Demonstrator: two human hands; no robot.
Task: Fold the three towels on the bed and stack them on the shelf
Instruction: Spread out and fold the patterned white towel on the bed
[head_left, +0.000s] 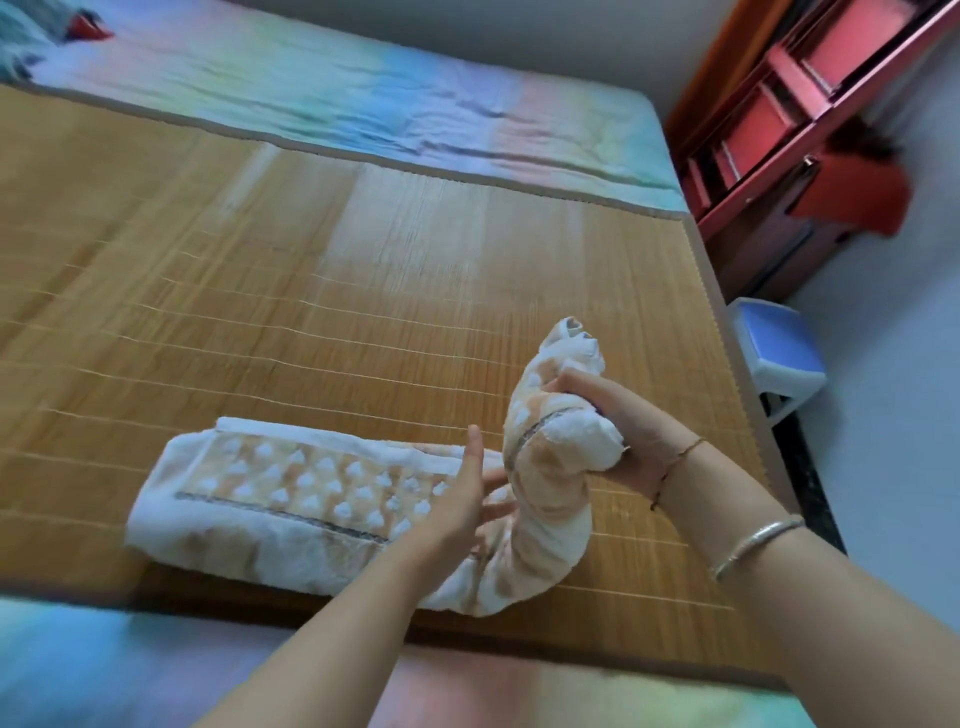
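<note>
While the white and tan towel (291, 499) lies folded long on the bamboo mat (260, 312) of the bed (363, 98), the right hand (618, 426) grips its lifted, bunched end with curled fingers. Beside it, the left hand (462, 499) rests on the towel, fingers straight. Off to the side stands the red shelf (789, 104).

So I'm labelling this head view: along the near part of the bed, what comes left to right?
Flat part of the towel → left hand → right hand gripping the towel's lifted end → blue stool.
</note>
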